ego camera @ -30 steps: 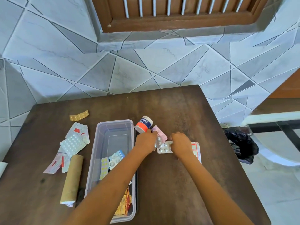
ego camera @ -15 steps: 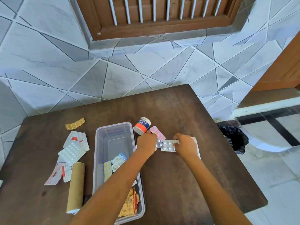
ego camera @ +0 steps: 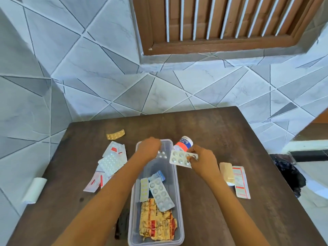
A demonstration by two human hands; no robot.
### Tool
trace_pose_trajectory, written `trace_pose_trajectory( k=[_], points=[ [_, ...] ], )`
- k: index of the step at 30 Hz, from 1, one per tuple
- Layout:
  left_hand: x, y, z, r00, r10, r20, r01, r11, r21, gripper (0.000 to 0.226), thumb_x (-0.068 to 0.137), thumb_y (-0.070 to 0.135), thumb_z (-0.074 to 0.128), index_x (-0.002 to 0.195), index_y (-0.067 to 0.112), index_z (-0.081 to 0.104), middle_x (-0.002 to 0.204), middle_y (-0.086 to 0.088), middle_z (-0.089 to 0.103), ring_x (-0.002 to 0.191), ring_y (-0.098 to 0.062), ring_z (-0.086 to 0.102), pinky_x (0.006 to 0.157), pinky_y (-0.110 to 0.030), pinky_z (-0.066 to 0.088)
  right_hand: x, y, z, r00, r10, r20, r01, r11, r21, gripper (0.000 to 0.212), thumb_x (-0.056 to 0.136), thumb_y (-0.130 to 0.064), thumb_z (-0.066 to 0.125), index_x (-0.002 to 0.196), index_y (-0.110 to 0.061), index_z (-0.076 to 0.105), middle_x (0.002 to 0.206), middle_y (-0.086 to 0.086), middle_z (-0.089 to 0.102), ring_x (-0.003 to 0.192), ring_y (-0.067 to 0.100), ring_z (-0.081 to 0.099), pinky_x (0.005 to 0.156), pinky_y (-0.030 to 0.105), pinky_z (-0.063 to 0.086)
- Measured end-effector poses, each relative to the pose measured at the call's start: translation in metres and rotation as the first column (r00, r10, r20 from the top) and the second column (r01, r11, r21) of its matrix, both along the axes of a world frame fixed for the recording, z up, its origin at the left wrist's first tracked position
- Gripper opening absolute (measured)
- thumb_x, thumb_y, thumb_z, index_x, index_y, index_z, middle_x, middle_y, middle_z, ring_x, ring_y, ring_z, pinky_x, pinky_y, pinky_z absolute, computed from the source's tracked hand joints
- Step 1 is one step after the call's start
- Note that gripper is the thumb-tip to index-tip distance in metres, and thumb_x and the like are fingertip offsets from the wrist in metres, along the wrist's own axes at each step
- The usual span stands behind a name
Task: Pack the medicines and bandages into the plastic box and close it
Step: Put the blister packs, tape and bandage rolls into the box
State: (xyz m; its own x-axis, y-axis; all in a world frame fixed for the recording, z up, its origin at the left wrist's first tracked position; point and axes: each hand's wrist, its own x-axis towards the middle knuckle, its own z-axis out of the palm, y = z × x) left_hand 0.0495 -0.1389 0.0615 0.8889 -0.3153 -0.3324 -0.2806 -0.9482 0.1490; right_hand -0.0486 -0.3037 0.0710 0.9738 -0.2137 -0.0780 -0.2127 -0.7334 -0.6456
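Silver foil catches the light on the blister strip of round white pills (ego camera: 182,158) pinched in the right hand (ego camera: 204,161), which holds it just off the right rim of the clear rectangular plastic box (ego camera: 175,189); the strip's long axis runs across the box's. Over the box's far end, the left hand (ego camera: 148,148) grips a smaller silver blister piece (ego camera: 161,154). That hand is nearer the open far half, which looks bare, while strips and a crumpled yellow foil pack (ego camera: 156,224) fill the near half. A short leftward move should clear the rim. More packs (ego camera: 111,162) wait left on the dark wooden tabletop (ego camera: 213,210).
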Motion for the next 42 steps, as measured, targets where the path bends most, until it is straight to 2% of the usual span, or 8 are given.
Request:
trace_pose_trajectory(
  k=[8, 15, 22, 28, 33, 36, 39, 42],
  points=[
    [-0.022, 0.013, -0.031, 0.992, 0.127, 0.025, -0.11, 0.929, -0.353, 0.044, 0.094, 0.019, 0.052, 0.137, 0.016, 0.043, 0.144, -0.007, 0.048, 0.128, -0.025, 0.051, 0.107, -0.033, 0.041, 0.001, 0.038, -0.009, 0.95, 0.303, -0.073, -0.306, 0.951, -0.031, 0.026, 0.089, -0.014, 0.055, 0.115, -0.013, 0.057, 0.121, 0.007, 0.063, 0.108, 0.024, 0.059, 0.089, 0.029, 0.048],
    [-0.019, 0.086, 0.001, 0.935, 0.333, 0.124, -0.218, 0.812, -0.542, 0.03, 0.084, -0.006, 0.05, 0.102, 0.007, 0.07, 0.104, -0.015, 0.071, 0.097, -0.029, 0.065, 0.089, -0.036, 0.052, 0.044, 0.081, -0.047, 0.838, 0.504, -0.212, -0.542, 0.817, -0.199, 0.028, 0.09, -0.007, 0.049, 0.118, -0.009, 0.048, 0.122, 0.018, 0.057, 0.103, 0.034, 0.06, 0.09, 0.039, 0.051],
    [-0.047, 0.081, -0.02, 0.956, 0.276, 0.098, -0.201, 0.862, -0.466, 0.027, 0.092, 0.004, 0.049, 0.11, 0.011, 0.067, 0.118, -0.008, 0.067, 0.105, -0.02, 0.063, 0.085, -0.014, 0.039, 0.048, 0.097, -0.073, 0.86, 0.414, -0.3, -0.51, 0.721, -0.468, 0.037, 0.093, -0.019, 0.047, 0.129, -0.008, 0.044, 0.137, 0.016, 0.048, 0.127, 0.033, 0.043, 0.108, 0.042, 0.032],
    [-0.047, 0.07, -0.026, 0.979, 0.183, 0.086, -0.139, 0.918, -0.372, 0.026, 0.093, 0.011, 0.05, 0.113, 0.014, 0.066, 0.119, -0.008, 0.066, 0.107, -0.023, 0.061, 0.093, -0.027, 0.047, 0.039, 0.098, -0.084, 0.813, 0.39, -0.432, -0.576, 0.645, -0.502, 0.06, 0.098, -0.04, 0.03, 0.147, -0.011, 0.011, 0.158, 0.015, 0.01, 0.146, 0.033, 0.008, 0.119, 0.045, 0.004],
    [-0.046, 0.067, -0.022, 0.978, 0.195, 0.074, -0.16, 0.929, -0.335, 0.025, 0.093, 0.012, 0.051, 0.113, 0.015, 0.066, 0.122, -0.007, 0.065, 0.109, -0.022, 0.061, 0.097, -0.027, 0.047, 0.044, 0.095, -0.08, 0.837, 0.404, -0.368, -0.546, 0.655, -0.522, 0.056, 0.099, -0.038, 0.03, 0.147, -0.013, 0.015, 0.158, 0.014, 0.012, 0.147, 0.032, 0.003, 0.119, 0.046, -0.003],
    [-0.05, 0.056, -0.013, 0.972, 0.217, 0.088, -0.168, 0.908, -0.384, 0.025, 0.095, 0.014, 0.05, 0.114, 0.013, 0.066, 0.122, -0.007, 0.066, 0.109, -0.022, 0.062, 0.098, -0.025, 0.046, 0.028, 0.084, -0.06, 0.901, 0.414, -0.128, -0.431, 0.822, -0.373, 0.05, 0.098, -0.03, 0.038, 0.144, -0.015, 0.026, 0.156, 0.009, 0.024, 0.145, 0.028, 0.018, 0.12, 0.04, 0.012],
    [-0.049, 0.026, -0.006, 0.983, 0.15, 0.109, -0.081, 0.876, -0.476, 0.024, 0.094, 0.01, 0.05, 0.111, 0.011, 0.067, 0.119, -0.009, 0.067, 0.107, -0.023, 0.063, 0.096, -0.026, 0.047, 0.0, 0.043, -0.043, 0.981, 0.17, 0.091, -0.154, 0.975, -0.161, 0.043, 0.094, -0.022, 0.048, 0.135, -0.014, 0.042, 0.144, 0.008, 0.045, 0.13, 0.026, 0.044, 0.109, 0.038, 0.038],
    [-0.045, -0.023, -0.01, 0.994, -0.035, 0.108, 0.081, 0.881, -0.465, 0.025, 0.093, 0.008, 0.051, 0.112, 0.011, 0.067, 0.12, -0.01, 0.067, 0.109, -0.026, 0.062, 0.098, -0.029, 0.045, -0.025, -0.018, -0.05, 0.985, -0.127, 0.119, 0.14, 0.984, -0.107, 0.034, 0.09, -0.011, 0.05, 0.124, -0.008, 0.052, 0.13, 0.012, 0.056, 0.114, 0.03, 0.056, 0.092, 0.037, 0.047]
  ],
)
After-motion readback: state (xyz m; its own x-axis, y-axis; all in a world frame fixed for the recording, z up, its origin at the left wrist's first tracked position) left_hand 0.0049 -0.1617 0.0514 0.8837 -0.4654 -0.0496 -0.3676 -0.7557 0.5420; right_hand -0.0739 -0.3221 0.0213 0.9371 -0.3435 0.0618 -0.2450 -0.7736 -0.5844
